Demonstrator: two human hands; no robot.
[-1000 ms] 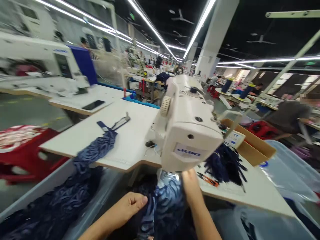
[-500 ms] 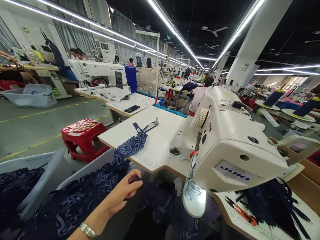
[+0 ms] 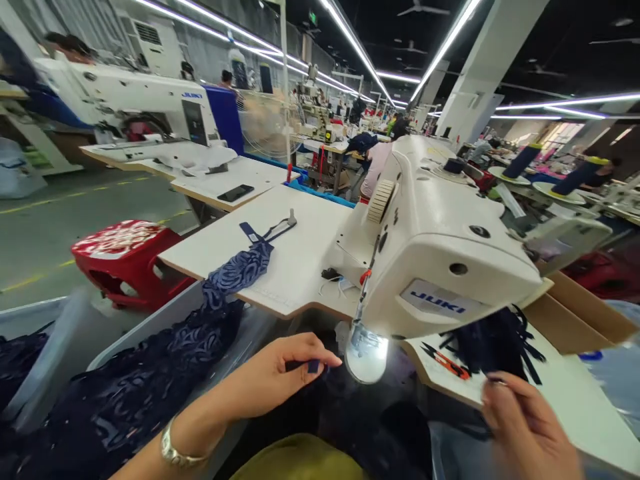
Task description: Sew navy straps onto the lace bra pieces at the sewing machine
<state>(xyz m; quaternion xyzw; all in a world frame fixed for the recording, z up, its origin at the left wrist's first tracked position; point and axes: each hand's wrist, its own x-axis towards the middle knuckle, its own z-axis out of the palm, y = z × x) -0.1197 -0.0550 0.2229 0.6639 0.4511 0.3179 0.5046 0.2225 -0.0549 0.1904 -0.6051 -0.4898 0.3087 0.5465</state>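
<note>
Pinching a small navy strip [image 3: 314,366] with left grip [image 3: 280,375] near sewing machine [image 3: 450,227]; having right grip [image 3: 527,423] near dark straps [image 3: 487,347] on tabletop [image 3: 575,380], cannot tell whether clenched.

A narrow, dark navy fabric strip [image 3: 314,366] is pinched in the left hand [image 3: 285,375], its short end showing. Dark navy fabric straps [image 3: 487,343] lie bunched on the white tabletop [image 3: 575,387], ends splayed; whether the blurred right hand [image 3: 530,423] grips one is unclear.
</note>
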